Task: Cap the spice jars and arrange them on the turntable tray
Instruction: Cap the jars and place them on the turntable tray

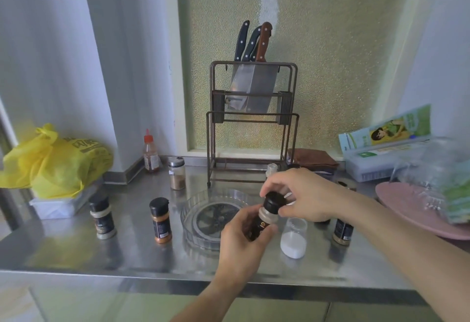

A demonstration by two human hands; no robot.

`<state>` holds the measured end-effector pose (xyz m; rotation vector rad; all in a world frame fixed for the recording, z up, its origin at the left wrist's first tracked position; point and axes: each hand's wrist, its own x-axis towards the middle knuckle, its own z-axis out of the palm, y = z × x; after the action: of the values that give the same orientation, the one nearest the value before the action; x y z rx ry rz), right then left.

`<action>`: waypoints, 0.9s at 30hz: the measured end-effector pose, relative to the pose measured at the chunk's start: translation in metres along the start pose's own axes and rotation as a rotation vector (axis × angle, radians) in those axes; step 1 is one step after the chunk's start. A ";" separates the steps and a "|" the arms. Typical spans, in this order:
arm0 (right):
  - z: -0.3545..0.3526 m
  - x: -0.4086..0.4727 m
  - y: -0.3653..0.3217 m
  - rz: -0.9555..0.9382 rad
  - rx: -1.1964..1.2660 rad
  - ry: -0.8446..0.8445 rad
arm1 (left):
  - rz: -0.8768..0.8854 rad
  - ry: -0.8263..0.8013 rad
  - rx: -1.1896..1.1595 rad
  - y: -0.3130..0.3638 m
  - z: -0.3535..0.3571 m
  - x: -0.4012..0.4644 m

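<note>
Hands meet over the steel counter (76,250), just R of the clear turntable tray (195,209). L hand (241,243) grips a spice jar (264,217) round its body, fingers and thumb curled on the label, jar held tilted above the counter, off the tray. R hand (302,194) pinches the jar's black cap (273,201) w/ fingertips curled round its rim; cap sits on the jar's neck. Whether it's fully seated I can't tell.

Tray holds no jars. 2 capped jars stand L of it: one w/ pale contents (102,217), one w/ orange powder (160,220). Glass shaker w/ metal lid (176,173) stands behind them, red-capped bottle (150,152) at the wall. Uncapped jar of white powder (293,237) stands just R of the hands; another dark-labelled jar (342,230) farther R, top hidden by the R arm. Knife rack (251,123) at the back, yellow bag (53,161) far L, pink plate (407,207) far R.
</note>
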<state>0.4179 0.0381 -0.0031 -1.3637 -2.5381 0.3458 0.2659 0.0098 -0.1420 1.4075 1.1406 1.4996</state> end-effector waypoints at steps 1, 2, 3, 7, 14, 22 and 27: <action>0.002 0.002 -0.002 0.013 -0.044 0.009 | 0.003 -0.002 -0.008 -0.001 -0.002 -0.001; 0.004 0.004 -0.004 0.032 -0.094 0.018 | 0.005 -0.009 -0.018 -0.002 -0.003 -0.002; 0.005 0.005 -0.006 0.047 -0.134 0.016 | 0.003 -0.015 -0.026 -0.005 -0.005 -0.003; 0.008 0.007 -0.006 0.025 -0.041 -0.089 | 0.000 -0.021 -0.066 -0.010 -0.009 -0.004; 0.007 0.015 -0.013 0.044 -0.089 -0.103 | 0.009 -0.037 -0.107 -0.015 -0.015 -0.002; 0.005 0.021 -0.019 0.044 -0.117 -0.146 | 0.017 -0.030 -0.132 -0.015 -0.019 0.000; 0.005 0.020 -0.024 0.074 -0.154 -0.126 | 0.026 -0.036 -0.128 -0.013 -0.023 -0.002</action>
<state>0.3867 0.0419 0.0015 -1.5406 -2.6697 0.2610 0.2425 0.0096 -0.1543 1.3607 0.9907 1.5315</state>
